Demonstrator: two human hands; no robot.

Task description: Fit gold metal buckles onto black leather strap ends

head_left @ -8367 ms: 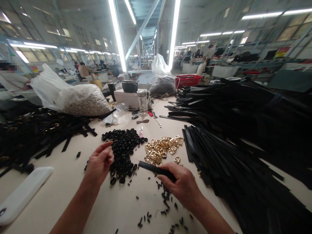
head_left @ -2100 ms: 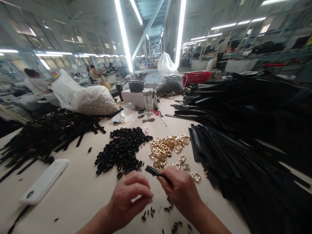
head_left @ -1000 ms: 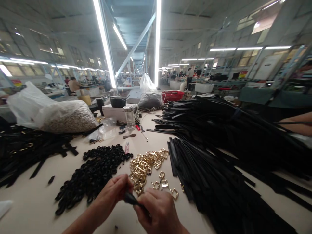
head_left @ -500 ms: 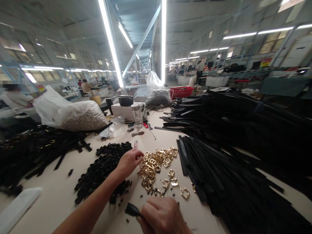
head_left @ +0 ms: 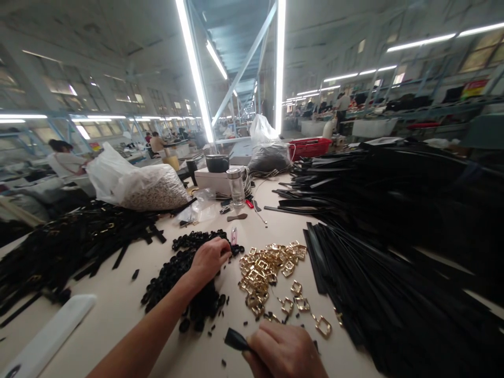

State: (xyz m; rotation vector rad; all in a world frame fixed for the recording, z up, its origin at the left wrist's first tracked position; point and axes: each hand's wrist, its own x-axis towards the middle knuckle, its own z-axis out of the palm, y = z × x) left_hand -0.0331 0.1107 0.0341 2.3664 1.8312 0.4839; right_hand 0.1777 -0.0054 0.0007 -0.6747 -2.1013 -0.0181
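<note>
My left hand (head_left: 212, 257) is at the right edge of a heap of small black loops (head_left: 169, 283), its fingers curled down and drawn together. Whatever lies between those fingertips is hidden. Low in the view, my right hand (head_left: 281, 349) is closed round a black strap (head_left: 236, 340), whose folded, flat end pokes out to the left. Just beyond the right hand lies a loose pile of gold-coloured square buckles (head_left: 268, 268), with a few single ones spread toward the right.
Long black straps (head_left: 354, 283) cover the right side. Black strips (head_left: 90, 241) and a filled plastic bag (head_left: 153, 189) lie left. A glass bottle (head_left: 236, 189), a pink-handled tool (head_left: 234, 236) and a brown flat piece (head_left: 237, 217) are ahead; a white bar (head_left: 55, 331) sits front left.
My left hand has left the edge of the buckle pile and is now at the black loops. The right hand still grips the strap. The whole view has shifted, with things appearing farther right.
</note>
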